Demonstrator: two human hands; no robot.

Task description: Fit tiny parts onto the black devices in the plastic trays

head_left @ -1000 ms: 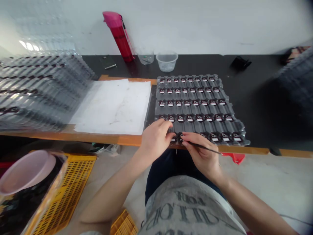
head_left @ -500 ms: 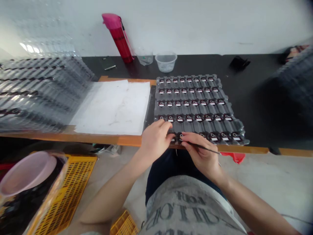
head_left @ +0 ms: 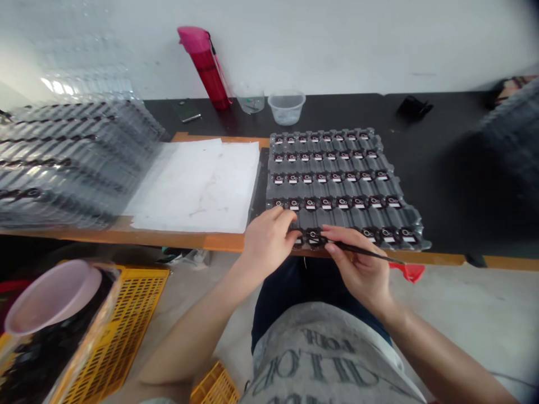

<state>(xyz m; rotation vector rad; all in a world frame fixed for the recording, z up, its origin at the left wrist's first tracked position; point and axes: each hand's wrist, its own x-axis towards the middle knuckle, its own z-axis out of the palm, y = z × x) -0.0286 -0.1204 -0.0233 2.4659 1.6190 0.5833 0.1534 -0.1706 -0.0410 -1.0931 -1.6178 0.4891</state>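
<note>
A clear plastic tray holds rows of small dark parts with white labels and ring marks. My left hand rests on its front left corner, fingers bent, thumb and forefinger apart, the thumb touching the front row. Between my hands sits one small dark part in that row, its ring mark showing. My right hand is closed round thin dark tweezers, their shaft slanting down to the right. The tweezers' tips lie by my fingertips and cannot be made out clearly. My right fingers cover some front-row parts.
White sheets lie left of the tray, beside stacked filled trays. A red bottle, a clear tub and a black object stand behind. Yellow crates and a pink basin are below left.
My right hand and the tweezers have moved a little to the right, uncovering the front-row part between my hands. My left hand has stayed in place on the tray.
</note>
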